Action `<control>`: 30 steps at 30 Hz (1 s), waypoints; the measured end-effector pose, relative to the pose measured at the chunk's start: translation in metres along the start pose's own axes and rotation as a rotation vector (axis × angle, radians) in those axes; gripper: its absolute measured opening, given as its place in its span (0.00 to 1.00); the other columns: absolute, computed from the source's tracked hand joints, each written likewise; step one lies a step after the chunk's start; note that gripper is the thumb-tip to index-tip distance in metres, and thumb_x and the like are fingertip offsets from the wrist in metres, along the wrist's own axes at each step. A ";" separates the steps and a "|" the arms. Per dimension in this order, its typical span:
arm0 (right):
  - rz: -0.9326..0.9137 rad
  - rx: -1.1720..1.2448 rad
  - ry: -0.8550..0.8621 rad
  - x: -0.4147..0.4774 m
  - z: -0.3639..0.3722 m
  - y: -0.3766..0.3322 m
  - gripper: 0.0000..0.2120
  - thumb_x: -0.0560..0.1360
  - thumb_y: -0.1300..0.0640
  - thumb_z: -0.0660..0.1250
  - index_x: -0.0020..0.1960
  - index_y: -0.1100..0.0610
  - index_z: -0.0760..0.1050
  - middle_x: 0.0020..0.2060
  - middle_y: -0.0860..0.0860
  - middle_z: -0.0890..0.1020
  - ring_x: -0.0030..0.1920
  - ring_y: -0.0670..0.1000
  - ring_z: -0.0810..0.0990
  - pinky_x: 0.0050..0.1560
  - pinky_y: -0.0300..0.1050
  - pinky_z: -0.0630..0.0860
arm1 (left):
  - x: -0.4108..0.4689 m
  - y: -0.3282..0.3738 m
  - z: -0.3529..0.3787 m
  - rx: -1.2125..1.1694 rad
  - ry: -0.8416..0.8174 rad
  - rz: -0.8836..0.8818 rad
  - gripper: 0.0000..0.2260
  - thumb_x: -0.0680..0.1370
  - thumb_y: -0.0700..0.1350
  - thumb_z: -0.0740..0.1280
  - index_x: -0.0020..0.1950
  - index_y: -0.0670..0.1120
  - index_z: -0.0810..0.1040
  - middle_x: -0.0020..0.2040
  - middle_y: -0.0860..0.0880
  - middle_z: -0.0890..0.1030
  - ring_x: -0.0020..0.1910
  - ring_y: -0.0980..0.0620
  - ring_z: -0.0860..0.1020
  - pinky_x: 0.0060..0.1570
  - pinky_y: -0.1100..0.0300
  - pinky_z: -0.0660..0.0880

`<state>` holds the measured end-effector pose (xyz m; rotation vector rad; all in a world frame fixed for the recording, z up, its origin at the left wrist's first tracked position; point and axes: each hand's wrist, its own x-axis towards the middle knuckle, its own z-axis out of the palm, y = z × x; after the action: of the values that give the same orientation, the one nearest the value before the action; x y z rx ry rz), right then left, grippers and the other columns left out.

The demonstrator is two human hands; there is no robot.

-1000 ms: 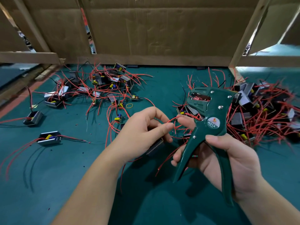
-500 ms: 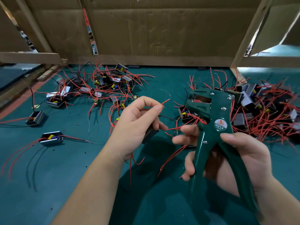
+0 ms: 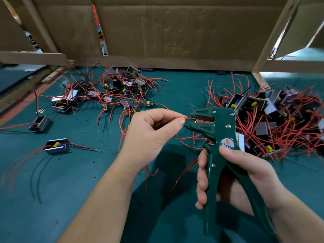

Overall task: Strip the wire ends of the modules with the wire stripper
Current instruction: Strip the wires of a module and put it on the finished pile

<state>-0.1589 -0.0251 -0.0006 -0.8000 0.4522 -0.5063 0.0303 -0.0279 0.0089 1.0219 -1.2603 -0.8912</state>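
Wire (image 3: 190, 118) pinched by left hand (image 3: 150, 135) enters stripper (image 3: 217, 125).

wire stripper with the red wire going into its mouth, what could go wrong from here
1. The left hand pinches the red wire right beside the mouth of the wire stripper; a squeeze by the right hand might nip a fingertip.
2. Only the wire's tip seems to be in the mouth, so it may slip out or strip short.
3. Loose red wires lie just under the head and could snag.
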 end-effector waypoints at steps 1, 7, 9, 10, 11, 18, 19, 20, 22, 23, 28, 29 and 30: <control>0.000 -0.013 0.011 0.000 0.000 0.000 0.23 0.63 0.44 0.77 0.44 0.63 0.78 0.34 0.64 0.78 0.34 0.63 0.79 0.39 0.59 0.77 | 0.000 0.000 0.000 0.009 -0.010 0.004 0.07 0.73 0.32 0.69 0.40 0.44 0.81 0.27 0.57 0.79 0.28 0.65 0.74 0.31 0.75 0.68; -0.001 -0.048 0.025 0.000 0.001 0.002 0.25 0.63 0.39 0.76 0.42 0.61 0.78 0.32 0.62 0.78 0.32 0.61 0.79 0.38 0.57 0.78 | -0.001 0.001 0.001 0.041 -0.034 -0.003 0.09 0.74 0.32 0.68 0.39 0.45 0.81 0.26 0.58 0.79 0.27 0.66 0.74 0.30 0.76 0.67; -0.001 -0.055 0.035 0.000 0.001 0.002 0.25 0.63 0.39 0.76 0.41 0.61 0.78 0.32 0.62 0.78 0.31 0.61 0.79 0.37 0.57 0.78 | -0.001 0.002 0.001 0.043 -0.032 -0.004 0.09 0.74 0.32 0.68 0.39 0.45 0.81 0.26 0.58 0.79 0.26 0.66 0.73 0.29 0.76 0.67; -0.002 -0.055 0.041 0.000 0.002 0.002 0.25 0.63 0.38 0.76 0.41 0.61 0.78 0.31 0.62 0.77 0.31 0.61 0.79 0.37 0.57 0.78 | -0.001 0.002 0.001 0.041 -0.031 -0.006 0.09 0.74 0.32 0.68 0.39 0.45 0.81 0.26 0.58 0.79 0.26 0.66 0.73 0.29 0.76 0.67; -0.004 -0.057 0.048 0.000 0.002 0.002 0.25 0.63 0.38 0.75 0.41 0.60 0.78 0.31 0.62 0.77 0.31 0.61 0.79 0.37 0.58 0.77 | -0.001 0.002 0.001 0.039 -0.032 -0.007 0.09 0.74 0.31 0.68 0.39 0.44 0.80 0.26 0.58 0.79 0.25 0.67 0.73 0.28 0.76 0.66; -0.046 -0.036 0.132 0.000 0.006 0.008 0.27 0.62 0.36 0.75 0.37 0.61 0.74 0.28 0.62 0.74 0.26 0.60 0.77 0.32 0.55 0.76 | -0.001 0.001 -0.001 0.112 -0.091 -0.074 0.10 0.76 0.37 0.67 0.38 0.48 0.80 0.26 0.56 0.78 0.23 0.64 0.70 0.25 0.74 0.65; -0.060 -0.031 0.162 0.001 0.008 0.010 0.28 0.62 0.36 0.75 0.37 0.61 0.73 0.27 0.62 0.73 0.25 0.59 0.76 0.31 0.53 0.75 | -0.001 0.000 -0.003 0.142 -0.121 -0.096 0.11 0.77 0.39 0.67 0.36 0.50 0.80 0.27 0.55 0.77 0.23 0.63 0.69 0.25 0.73 0.65; -0.075 -0.025 0.204 0.002 0.009 0.011 0.28 0.62 0.36 0.74 0.35 0.61 0.72 0.26 0.61 0.72 0.23 0.58 0.74 0.30 0.51 0.75 | -0.001 -0.001 -0.004 0.189 -0.159 -0.113 0.12 0.78 0.40 0.66 0.35 0.50 0.79 0.27 0.55 0.77 0.24 0.63 0.69 0.26 0.72 0.65; -0.087 -0.006 0.278 0.004 0.009 0.011 0.28 0.63 0.34 0.72 0.33 0.60 0.70 0.24 0.59 0.70 0.20 0.55 0.70 0.28 0.47 0.73 | 0.000 -0.005 -0.005 0.321 -0.223 -0.124 0.11 0.78 0.42 0.66 0.37 0.48 0.80 0.29 0.55 0.77 0.27 0.61 0.70 0.29 0.70 0.66; -0.083 0.007 0.268 0.005 0.009 0.011 0.28 0.62 0.34 0.73 0.33 0.60 0.70 0.24 0.58 0.70 0.20 0.55 0.70 0.27 0.47 0.73 | 0.000 -0.007 -0.004 0.372 -0.227 -0.125 0.09 0.78 0.42 0.66 0.38 0.47 0.80 0.30 0.55 0.77 0.28 0.60 0.70 0.31 0.69 0.67; -0.188 0.166 0.125 0.004 0.004 -0.002 0.21 0.62 0.44 0.75 0.41 0.62 0.78 0.33 0.62 0.78 0.33 0.62 0.80 0.39 0.58 0.79 | 0.002 -0.005 -0.006 0.176 -0.047 -0.140 0.12 0.77 0.44 0.68 0.33 0.51 0.81 0.29 0.53 0.78 0.28 0.59 0.73 0.31 0.70 0.68; -0.187 0.187 0.136 0.005 0.003 -0.004 0.21 0.61 0.46 0.74 0.41 0.62 0.78 0.34 0.63 0.78 0.34 0.62 0.80 0.39 0.59 0.79 | 0.003 -0.004 -0.007 0.108 -0.001 -0.147 0.11 0.75 0.46 0.69 0.33 0.52 0.81 0.29 0.53 0.78 0.30 0.55 0.74 0.33 0.66 0.69; -0.173 0.197 0.141 0.005 0.002 -0.004 0.21 0.59 0.48 0.75 0.41 0.63 0.78 0.34 0.63 0.78 0.34 0.63 0.80 0.39 0.59 0.79 | 0.004 -0.004 -0.008 0.058 0.034 -0.154 0.10 0.74 0.49 0.70 0.33 0.52 0.81 0.29 0.52 0.78 0.32 0.51 0.73 0.36 0.62 0.68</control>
<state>-0.1552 -0.0292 0.0032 -0.6188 0.4576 -0.7593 0.0389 -0.0317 0.0066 1.1873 -1.1969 -0.9552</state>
